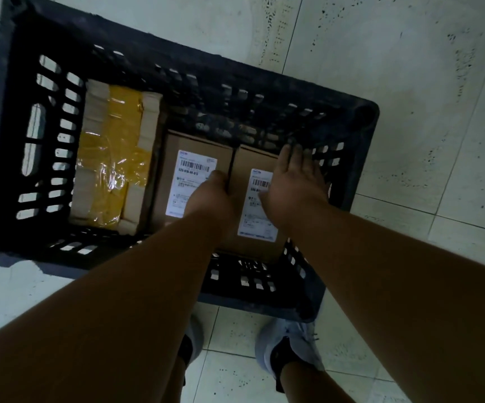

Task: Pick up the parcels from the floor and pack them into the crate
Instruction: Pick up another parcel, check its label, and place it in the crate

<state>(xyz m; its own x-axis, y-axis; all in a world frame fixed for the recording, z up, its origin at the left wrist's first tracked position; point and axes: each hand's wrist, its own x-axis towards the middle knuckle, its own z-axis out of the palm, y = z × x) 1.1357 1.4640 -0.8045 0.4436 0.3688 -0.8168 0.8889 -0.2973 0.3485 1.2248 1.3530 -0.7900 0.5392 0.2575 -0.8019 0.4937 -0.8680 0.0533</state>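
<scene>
A black slotted plastic crate (46,71) stands on the tiled floor. Inside it, at the left, lies a parcel wrapped in yellow tape (113,158). Beside it sit two brown cardboard parcels with white barcode labels: the left one (174,158) and the right one (253,161). My left hand (212,196) has its fingers curled into the gap between the two cardboard parcels, at the right parcel's left edge. My right hand (293,181) lies flat with fingers spread on the right parcel's top, close to the crate's right wall.
Pale speckled floor tiles (410,82) surround the crate. My two feet in light grey shoes (288,344) stand just in front of the crate's near wall. No loose parcels show on the visible floor.
</scene>
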